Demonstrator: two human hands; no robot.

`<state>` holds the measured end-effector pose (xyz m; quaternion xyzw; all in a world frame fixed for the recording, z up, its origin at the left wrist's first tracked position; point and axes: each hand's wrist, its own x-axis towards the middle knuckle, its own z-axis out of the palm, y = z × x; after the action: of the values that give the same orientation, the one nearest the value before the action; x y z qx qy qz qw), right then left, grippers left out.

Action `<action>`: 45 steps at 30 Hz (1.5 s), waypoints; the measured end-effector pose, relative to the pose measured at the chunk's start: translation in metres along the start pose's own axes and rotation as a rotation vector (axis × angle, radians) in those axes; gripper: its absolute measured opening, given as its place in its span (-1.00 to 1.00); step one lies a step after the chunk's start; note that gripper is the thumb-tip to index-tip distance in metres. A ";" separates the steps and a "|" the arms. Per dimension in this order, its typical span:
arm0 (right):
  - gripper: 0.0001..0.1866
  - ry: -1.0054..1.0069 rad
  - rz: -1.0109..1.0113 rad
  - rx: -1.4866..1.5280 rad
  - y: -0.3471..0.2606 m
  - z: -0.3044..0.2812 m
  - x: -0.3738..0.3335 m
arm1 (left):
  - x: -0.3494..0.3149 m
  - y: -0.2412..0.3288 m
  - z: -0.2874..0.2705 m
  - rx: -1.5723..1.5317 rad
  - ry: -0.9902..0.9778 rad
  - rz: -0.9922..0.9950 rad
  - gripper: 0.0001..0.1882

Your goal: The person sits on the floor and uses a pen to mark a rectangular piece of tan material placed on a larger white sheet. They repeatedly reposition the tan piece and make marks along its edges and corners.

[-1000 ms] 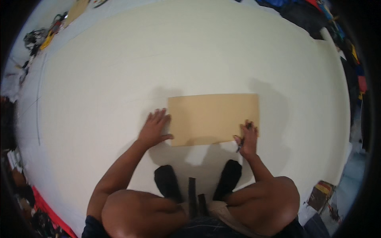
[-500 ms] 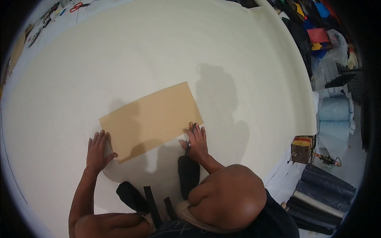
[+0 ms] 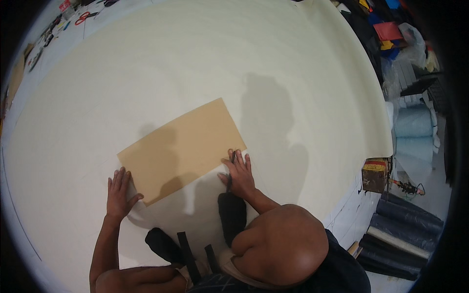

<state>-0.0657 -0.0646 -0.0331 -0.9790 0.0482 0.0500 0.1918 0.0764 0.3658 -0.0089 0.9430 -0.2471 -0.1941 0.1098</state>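
A tan rectangular sheet of card (image 3: 181, 146) lies slanted on a large cream sheet (image 3: 185, 63). My left hand (image 3: 118, 195) rests with fingers stretched out at the card's left edge, the thumb by its lower left corner. At the lower right corner, my right hand (image 3: 240, 177) presses fingertips onto the card. A slim dark pen-like tool (image 3: 229, 183) is held among its fingers, with one end near the card's edge; the fingers partly cover it.
Red-handled scissors (image 3: 83, 18) and small tools lie at the far left. A small dark box (image 3: 374, 177), pale blue rolls (image 3: 414, 139) and dark wrapped rolls (image 3: 398, 239) stand on the right. My black-covered feet (image 3: 232, 217) are close below the card.
The whole view has turned slightly, so things on the left appear lower and things on the right higher. My hands stay at the same places on the card.
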 end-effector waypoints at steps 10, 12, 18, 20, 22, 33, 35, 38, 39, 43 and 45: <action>-0.40 0.031 0.002 0.006 0.000 0.000 -0.002 | 0.001 0.000 -0.002 -0.025 -0.012 0.004 0.09; -0.40 0.041 -0.006 0.009 0.001 0.000 -0.003 | 0.002 0.001 -0.003 -0.027 -0.017 0.002 0.08; -0.39 0.017 0.014 0.003 0.005 0.002 0.001 | 0.003 0.004 -0.004 -0.018 -0.028 -0.006 0.06; -0.37 0.001 0.024 -0.049 0.004 0.002 0.002 | 0.002 0.002 -0.002 -0.022 -0.038 -0.007 0.05; -0.35 0.015 -0.024 -0.044 0.002 0.006 0.007 | -0.002 -0.004 -0.002 -0.019 -0.047 -0.015 0.04; -0.42 0.044 -0.005 -0.115 0.005 0.007 -0.006 | -0.003 -0.001 -0.001 0.021 -0.034 0.022 -0.01; -0.40 0.072 -0.026 -0.132 0.013 0.013 -0.007 | -0.003 -0.003 0.002 0.029 -0.016 0.035 0.00; -0.40 0.098 -0.064 -0.154 0.014 0.015 -0.008 | -0.006 -0.005 0.007 0.044 0.008 0.043 0.00; -0.40 0.102 -0.075 -0.158 0.016 0.014 -0.008 | -0.004 -0.004 0.007 0.048 0.018 0.049 0.00; -0.40 0.098 -0.082 -0.170 0.017 0.012 -0.007 | -0.001 -0.002 0.006 0.047 -0.014 0.038 -0.01; -0.40 0.092 -0.072 -0.169 0.018 0.013 -0.007 | 0.002 -0.002 0.005 0.026 -0.050 0.021 0.00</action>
<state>-0.0754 -0.0757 -0.0509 -0.9940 0.0173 0.0021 0.1080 0.0763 0.3658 -0.0142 0.9364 -0.2624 -0.2134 0.0933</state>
